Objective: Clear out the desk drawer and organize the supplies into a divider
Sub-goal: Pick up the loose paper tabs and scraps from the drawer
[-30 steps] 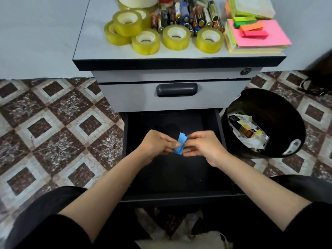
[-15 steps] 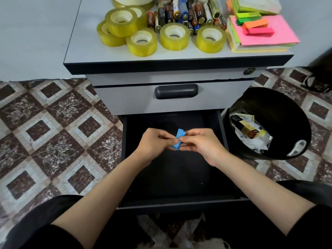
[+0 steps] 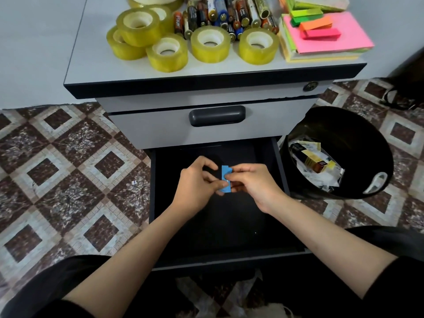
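Where the two hands meet above the open lower drawer (image 3: 218, 228), item one: a blue paper slip (image 3: 225, 177), small, flat and oblong.

- Position: held in the air over the drawer's dark floor and touching nothing but fingers. Its long axis runs away from the person, far end up in the head view.
- Grip: the left hand (image 3: 197, 182) pinches the slip's near end from the left. The right hand (image 3: 254, 182) pinches its right edge at mid-length. Both sets of fingers are curled in on it, and neither hand is nearer than the other.
- Deciding relation: the bin (image 3: 371, 143) stands just right of the drawer, on the right hand's side. The cabinet top (image 3: 96, 65) lies ahead and higher. By judgement, a discard suits the right hand alone, once the left lets go.

Containers:
- Lower drawer: pulled out, with one pale speck showing on its floor.
- Upper drawer (image 3: 160, 131): closed, contents hidden.
- Bin: black and tilted toward the camera. It holds crumpled papers (image 3: 321, 180) and a dark-and-yellow box (image 3: 309, 160).
- Cabinet top: yellow tape rolls (image 3: 208, 44), loose batteries (image 3: 224, 14) and stacked sticky-note pads (image 3: 332, 40).
- Divider: not in view.
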A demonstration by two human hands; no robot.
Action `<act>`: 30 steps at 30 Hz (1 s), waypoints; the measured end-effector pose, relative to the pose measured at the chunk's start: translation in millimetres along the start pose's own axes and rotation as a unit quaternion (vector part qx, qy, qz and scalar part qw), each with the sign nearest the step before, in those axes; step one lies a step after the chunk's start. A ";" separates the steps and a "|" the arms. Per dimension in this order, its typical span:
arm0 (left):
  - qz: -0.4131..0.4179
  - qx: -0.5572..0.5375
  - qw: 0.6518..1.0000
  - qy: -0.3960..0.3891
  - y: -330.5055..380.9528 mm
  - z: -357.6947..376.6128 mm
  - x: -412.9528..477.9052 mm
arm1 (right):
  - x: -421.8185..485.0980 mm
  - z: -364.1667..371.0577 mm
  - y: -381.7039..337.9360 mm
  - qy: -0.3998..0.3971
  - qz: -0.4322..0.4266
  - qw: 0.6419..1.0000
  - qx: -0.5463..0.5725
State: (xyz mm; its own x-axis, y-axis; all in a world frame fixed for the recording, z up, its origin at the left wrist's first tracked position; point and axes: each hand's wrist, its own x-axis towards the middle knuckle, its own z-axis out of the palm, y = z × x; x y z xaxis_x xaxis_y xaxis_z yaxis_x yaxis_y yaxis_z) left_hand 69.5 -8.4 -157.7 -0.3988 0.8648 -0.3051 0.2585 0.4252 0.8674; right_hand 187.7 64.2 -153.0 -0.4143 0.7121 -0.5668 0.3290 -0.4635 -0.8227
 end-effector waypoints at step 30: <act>0.261 0.272 0.926 -0.033 -14.5 -15.5 14.0 | 8.2 -4.1 2.0 -0.052 -0.148 0.912 -0.380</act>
State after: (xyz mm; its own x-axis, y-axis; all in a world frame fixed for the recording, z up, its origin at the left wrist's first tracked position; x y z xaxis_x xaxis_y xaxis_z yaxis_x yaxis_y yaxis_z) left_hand 46.5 -6.6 -168.5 -0.0450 0.9971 0.0615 0.8130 0.0008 0.5822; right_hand 188.4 71.2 -159.2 -0.6456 0.6739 -0.3593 0.6665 0.2675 -0.6959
